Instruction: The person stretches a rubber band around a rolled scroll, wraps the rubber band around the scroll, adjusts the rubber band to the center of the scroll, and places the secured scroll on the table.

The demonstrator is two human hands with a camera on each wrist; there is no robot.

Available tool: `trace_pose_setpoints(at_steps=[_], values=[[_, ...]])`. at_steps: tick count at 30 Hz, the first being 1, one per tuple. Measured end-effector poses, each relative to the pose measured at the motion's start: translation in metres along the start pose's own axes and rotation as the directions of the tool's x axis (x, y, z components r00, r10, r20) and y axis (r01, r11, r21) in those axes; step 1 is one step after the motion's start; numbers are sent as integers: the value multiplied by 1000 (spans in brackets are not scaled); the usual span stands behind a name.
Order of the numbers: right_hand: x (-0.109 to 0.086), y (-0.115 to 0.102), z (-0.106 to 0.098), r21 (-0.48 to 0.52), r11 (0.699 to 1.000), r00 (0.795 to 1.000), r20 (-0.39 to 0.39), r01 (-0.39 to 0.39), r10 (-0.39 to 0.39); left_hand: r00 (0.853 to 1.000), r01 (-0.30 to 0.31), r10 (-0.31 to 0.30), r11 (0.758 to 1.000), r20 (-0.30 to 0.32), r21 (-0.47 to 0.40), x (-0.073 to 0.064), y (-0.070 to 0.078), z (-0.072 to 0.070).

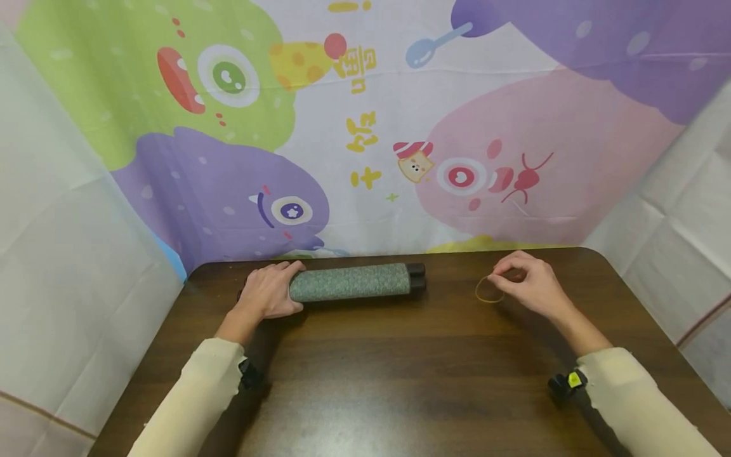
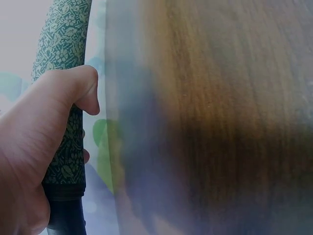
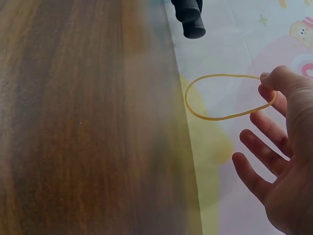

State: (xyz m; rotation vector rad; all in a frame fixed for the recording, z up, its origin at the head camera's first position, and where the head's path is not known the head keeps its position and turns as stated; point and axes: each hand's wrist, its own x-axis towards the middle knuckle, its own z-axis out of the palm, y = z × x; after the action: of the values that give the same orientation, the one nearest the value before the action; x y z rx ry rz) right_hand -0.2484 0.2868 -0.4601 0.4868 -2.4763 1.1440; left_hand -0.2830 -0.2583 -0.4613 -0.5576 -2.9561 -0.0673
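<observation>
A rolled scroll (image 1: 351, 282) in green patterned cloth lies lengthwise near the back of the table, with two black rod ends (image 1: 419, 276) sticking out at its right. My left hand (image 1: 273, 291) grips it at the left end, thumb on the near side and fingers over the top. In the left wrist view the thumb crosses the floral covering (image 2: 63, 39), and a black end (image 2: 67, 215) shows below. To the right of the scroll, my right hand (image 1: 531, 282) pinches a thin yellow rubber band (image 3: 215, 118) between thumb and index finger. The band hangs as a loose oval loop.
The dark wooden table (image 1: 365, 393) has rounded back corners. A curtain (image 1: 377, 222) printed with cartoon monsters hangs right behind its back edge. White cloth walls (image 1: 51, 241) stand at both sides. Each sleeve carries a small black wrist camera (image 1: 562, 385).
</observation>
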Motion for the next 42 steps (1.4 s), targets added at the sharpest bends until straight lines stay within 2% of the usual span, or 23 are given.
trace_pose_setpoints(at_steps=[6, 12, 25, 31, 32, 33, 35, 37, 38, 39, 42], values=[[6, -3, -4, -7, 1000, 1000, 2, -9, 9, 1000, 3, -3, 1000, -11, -9, 1, 1, -6], [10, -5, -8, 28, 1000, 1000, -6, -11, 11, 1000, 1, -2, 1000, -31, -8, 3, 1, -11], [22, -9, -16, 70, 998, 997, -72, 5, 0, 999, 4, -5, 1000, -53, -12, 5, 1, -17], [24, -8, -18, 71, 997, 997, -72, -25, 30, 997, -10, 8, 1000, -79, -27, 5, -2, -14], [24, -7, -18, 74, 996, 996, -67, -46, 51, 994, -23, 21, 1000, -104, -17, 8, -8, -5], [24, -7, -18, 86, 994, 995, -58, -71, 76, 994, -26, 24, 1000, -110, -18, 8, -8, -5], [25, -6, -19, 139, 980, 989, -37, -139, 145, 992, -32, 30, 999, -122, -15, 8, -9, -3], [25, -5, -20, 215, 955, 977, -8, -206, 213, 994, -25, 24, 1000, -110, -10, 8, -8, -4], [25, -5, -20, 258, 937, 970, 9, -236, 242, 994, -20, 19, 1000, -104, -7, 8, -7, -4], [25, -5, -21, 305, 915, 963, 27, -264, 269, 997, -5, 4, 1000, -79, -14, 5, -1, -13], [26, -6, -23, 445, 840, 948, 69, -309, 312, 998, 7, -7, 1000, -62, -4, 4, 1, -14]])
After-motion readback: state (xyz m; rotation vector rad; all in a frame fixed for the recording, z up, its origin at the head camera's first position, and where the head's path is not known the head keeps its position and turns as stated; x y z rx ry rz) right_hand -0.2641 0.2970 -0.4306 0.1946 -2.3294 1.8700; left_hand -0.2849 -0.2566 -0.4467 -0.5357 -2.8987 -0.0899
